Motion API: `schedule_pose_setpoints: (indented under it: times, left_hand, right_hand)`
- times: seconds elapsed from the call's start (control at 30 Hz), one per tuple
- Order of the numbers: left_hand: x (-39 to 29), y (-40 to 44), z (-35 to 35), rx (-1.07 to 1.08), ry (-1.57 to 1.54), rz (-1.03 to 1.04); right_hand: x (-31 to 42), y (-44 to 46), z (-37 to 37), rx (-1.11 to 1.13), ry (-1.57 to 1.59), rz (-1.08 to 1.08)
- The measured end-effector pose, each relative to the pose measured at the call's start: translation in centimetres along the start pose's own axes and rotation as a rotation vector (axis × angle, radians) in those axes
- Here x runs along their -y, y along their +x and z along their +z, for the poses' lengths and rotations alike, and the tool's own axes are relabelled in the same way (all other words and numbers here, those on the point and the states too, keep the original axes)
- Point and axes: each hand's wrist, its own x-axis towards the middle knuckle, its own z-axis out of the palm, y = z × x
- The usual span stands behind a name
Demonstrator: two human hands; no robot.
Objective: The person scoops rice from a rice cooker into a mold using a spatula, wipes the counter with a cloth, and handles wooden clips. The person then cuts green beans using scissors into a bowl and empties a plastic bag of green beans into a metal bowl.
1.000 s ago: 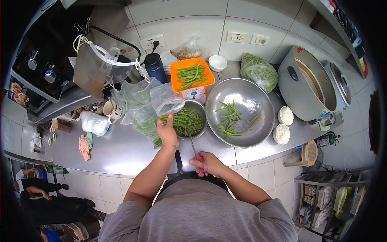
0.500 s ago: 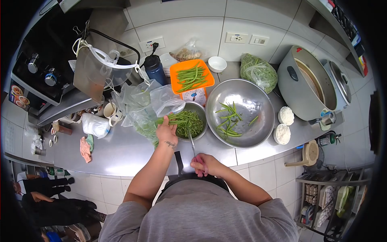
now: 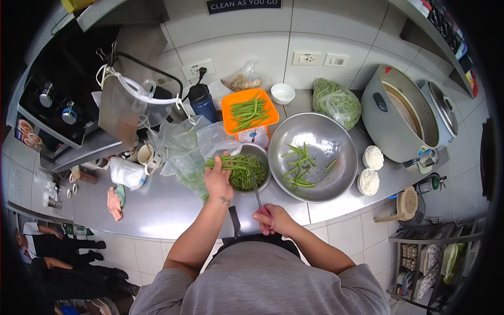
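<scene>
My left hand (image 3: 218, 181) holds a bunch of green beans (image 3: 227, 161) over the left part of a steel pot (image 3: 264, 154). Cut green pieces (image 3: 244, 178) lie in that pot. In my right hand (image 3: 275, 220) are pink-handled scissors (image 3: 258, 198), their blades reaching over the pot beside the bunch. To the right, a wide steel bowl (image 3: 336, 142) holds several loose beans (image 3: 299, 173). Behind the pot, an orange tray (image 3: 228, 116) with more whole beans rests on a scale (image 3: 254, 136).
Plastic bags (image 3: 181, 139) lie left of the pot. A bag of greens (image 3: 336, 102), a large grey cooker (image 3: 378, 123) and two white-filled cups (image 3: 368, 182) stand right. A blue bottle (image 3: 203, 103) is at the back. People in dark clothes (image 3: 65, 278) are at the far left.
The view has tilted upward, so the counter sits lower in the frame. My left hand has turned with the bunch, its fingers looser than at first. The scissors still point into the pot.
</scene>
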Motion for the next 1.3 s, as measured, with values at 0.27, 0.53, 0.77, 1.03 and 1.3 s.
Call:
schedule_pose_setpoints:
  times: [0.27,0.53,0.77,1.03,1.3]
  left_hand:
    - [-5.2,3.5,13.3,0.454,1.517,0.965]
    - [8.4,1.2,16.0,1.196,1.623,1.011]
    - [18.9,4.6,15.0,1.527,2.112,1.197]
    - [16.7,6.0,17.2,1.114,2.112,1.116]
    - [16.8,0.7,16.3,0.866,2.461,0.604]
  right_hand:
    - [0.3,-2.1,-1.6,0.033,-0.139,0.062]
    - [0.2,-11.0,-9.1,-0.218,0.167,-0.203]
    - [-0.4,-15.9,-14.9,-0.514,0.294,-0.271]
    - [-2.9,-16.8,-17.8,-0.550,0.300,-0.228]
    - [-2.3,-16.5,-20.3,-0.524,0.273,-0.211]
